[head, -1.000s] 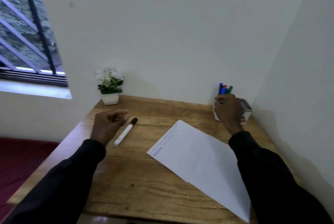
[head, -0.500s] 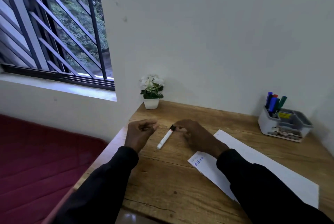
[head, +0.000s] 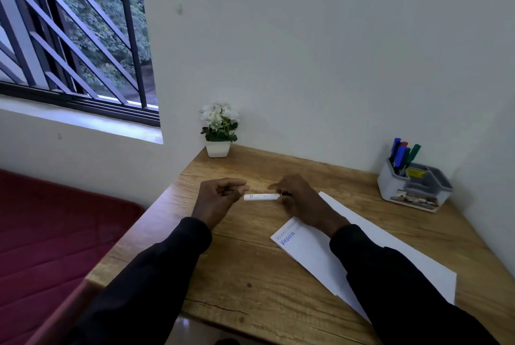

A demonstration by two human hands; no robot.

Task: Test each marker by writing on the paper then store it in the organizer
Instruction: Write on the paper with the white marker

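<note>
Marker [head: 260, 196], white-barrelled and dark-capped, lies level between my two grips, low over the desk [head: 250, 275] toward its far left edge. My left grip [head: 220, 197] is curled and pinches the plain tail end. My right grip [head: 298, 199] is curled round the cap end. Paper [head: 306, 250] lies slantwise from the middle of the desk to the near right edge, one blue word at its left corner. Organizer [head: 415, 186] stands in the far right corner, well apart, with several stored markers [head: 401, 152] upright in its back left compartment. A small potted plant [head: 220, 127] sits in the far left corner.

As I judge it, the cap is about to be pulled. A stiff cap could give way with a jerk, and the barrel might slip from my light left pinch and roll off the left edge. A freed tip could mark my fingers or the wood. My right sleeve lies across the paper and could drag or smear it.

My right fingers hide most of the cap, so I cannot tell whether it is fully seated. Nor can I tell whether the barrel touches the wood. Fainter writing above the blue word is unreadable, and my sleeve covers the paper's near end.
</note>
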